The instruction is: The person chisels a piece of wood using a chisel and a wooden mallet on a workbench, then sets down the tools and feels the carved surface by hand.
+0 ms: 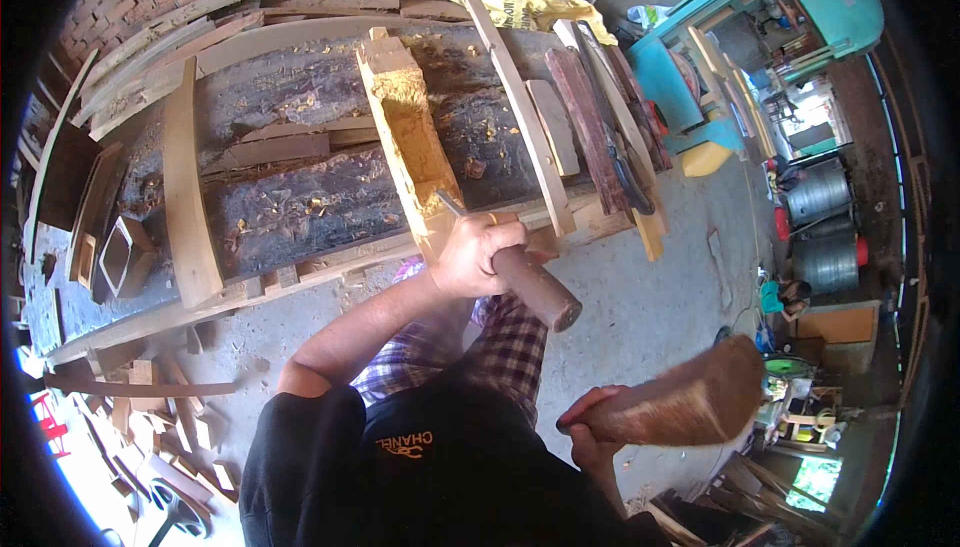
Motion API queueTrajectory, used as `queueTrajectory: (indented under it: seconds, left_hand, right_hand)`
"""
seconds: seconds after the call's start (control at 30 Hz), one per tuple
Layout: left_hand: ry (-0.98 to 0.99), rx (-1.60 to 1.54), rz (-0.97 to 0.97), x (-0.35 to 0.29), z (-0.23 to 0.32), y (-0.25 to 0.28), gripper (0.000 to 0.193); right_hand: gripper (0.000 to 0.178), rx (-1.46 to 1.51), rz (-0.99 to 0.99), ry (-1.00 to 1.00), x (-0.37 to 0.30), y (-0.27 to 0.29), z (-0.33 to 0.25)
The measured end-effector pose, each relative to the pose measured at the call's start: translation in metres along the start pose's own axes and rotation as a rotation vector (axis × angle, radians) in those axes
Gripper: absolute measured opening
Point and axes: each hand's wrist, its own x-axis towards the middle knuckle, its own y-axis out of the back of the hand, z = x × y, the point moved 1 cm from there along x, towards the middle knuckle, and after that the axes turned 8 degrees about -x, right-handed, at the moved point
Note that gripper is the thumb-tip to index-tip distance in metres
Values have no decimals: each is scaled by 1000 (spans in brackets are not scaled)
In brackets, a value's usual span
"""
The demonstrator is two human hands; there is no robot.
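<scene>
My left hand (478, 255) is wrapped round a chisel (540, 292) with a thick brown wooden handle. The narrow metal blade points away from me, its tip at the near end of the hollow in a yellowish wooden block (408, 127). This block lies lengthwise away from me across the workbench, its cavity rough-cut and facing up. Low on the right, my right hand (598, 429) grips a wooden mallet (690, 397) by its handle. The mallet's broad head is slightly blurred and stands apart from the chisel.
Wood chips litter the dark workbench (290, 202). A pale plank (185, 187) lies left of the block; a long strip (520, 112) and a saw (610, 117) lie right. Offcuts (150, 397) are piled on the floor at left. Farther right are a turquoise machine (670, 77) and another person (785, 297).
</scene>
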Motion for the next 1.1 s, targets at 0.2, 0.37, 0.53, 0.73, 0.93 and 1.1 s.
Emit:
queueTrajectory:
  seconds: [0.2,0.37,0.53,0.73,0.93,1.1]
  left_hand:
    - [54,-61,16,-1,-8,-3,33]
    - [62,20,-17,-6,-12,-1,34]
    - [40,46,-41,-5,-14,-6,30]
    - [20,46,-85,-12,-18,-6,26]
    - [30,156,-157,-11,-36,3,30]
    - [-62,126,-35,-9,-25,6,30]
  right_hand:
    - [66,-434,61,-96,15,-33,19]
    - [21,-466,-165,382,5,-1,22]
    - [54,-247,1,-124,-2,-36,72]
    - [42,-254,-116,261,-12,-5,52]
    - [56,-349,-6,-188,17,-40,36]
    - [21,-39,130,107,9,-15,11]
